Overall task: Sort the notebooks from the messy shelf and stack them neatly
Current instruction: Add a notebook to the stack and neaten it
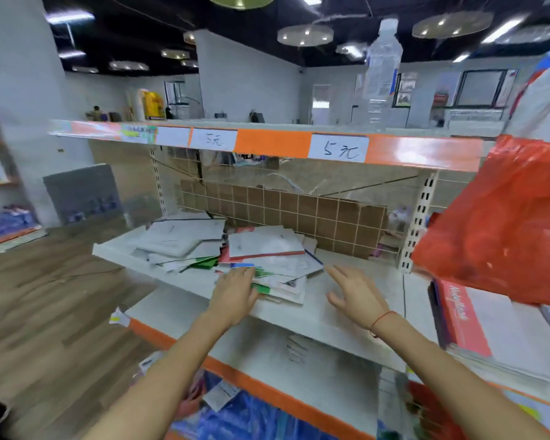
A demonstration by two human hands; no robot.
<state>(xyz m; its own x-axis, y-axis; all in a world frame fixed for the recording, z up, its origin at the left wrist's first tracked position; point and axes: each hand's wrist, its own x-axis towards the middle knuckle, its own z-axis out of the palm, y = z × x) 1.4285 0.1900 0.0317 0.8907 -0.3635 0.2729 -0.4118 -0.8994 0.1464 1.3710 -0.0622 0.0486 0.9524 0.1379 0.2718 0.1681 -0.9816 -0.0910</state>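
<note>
You are working at the opening step: gathering, not yet sorting. The messy heap of thin paper notebooks with white, red, green and blue covers (235, 252) is lying on the white metal shelf board with the orange front edge (346, 315), just in front of the brown cardboard sheet behind the wire grid (299, 214).

Your left hand (235, 290) is resting flat, fingers straight, on the near edge of the heap, fingertips touching the green-and-blue covers. It is not gripping anything, as far as the motion blur allows you to judge.

Your right hand (353, 290) is hovering spread wide, just right of the heap, apart from it and holding nothing. A red thread bracelet (383, 319) is sitting on that wrist.

Right of the heap, a red plastic bag (505, 223) is hanging over a flat red-spined notebook stack (464, 315).

Next move, by my reading: you are needing the right hand closing in on the heap's right edge so both hands can square it or lift off a batch. The covers look slippery and fanned; a one-sided push is likely sliding them further apart.
</note>
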